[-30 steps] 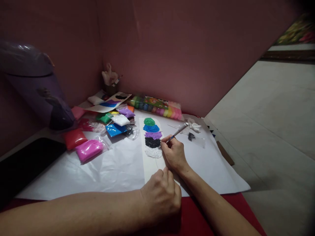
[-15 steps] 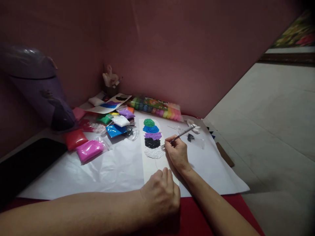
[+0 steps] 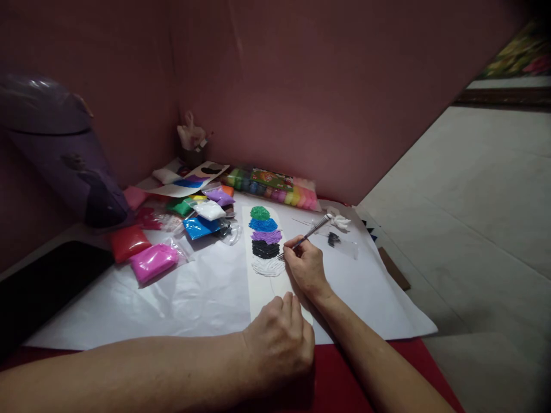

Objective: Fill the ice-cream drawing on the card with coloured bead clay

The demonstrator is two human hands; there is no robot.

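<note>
My right hand pinches a slim fork with a striped handle. Its tines are at the right edge of a white clay patch, seemingly touching it. That patch is the lowest in a column on a cream paper strip. Above it come black, purple, blue and green textured patches. A thin drawn line runs below the white one. My left hand is closed in a fist over the strip's near end; whatever its fingers hold is hidden.
Several bagged clays, among them a pink packet and a blue packet, lie left of the strip. Behind is a multicoloured clay pack. White clay and a black scrap sit right. A purple bin stands left.
The fork's handle end has swung left and toward the strip, and my right hand has shifted slightly left with it. My left hand stays on the strip. The view has moved a little.
</note>
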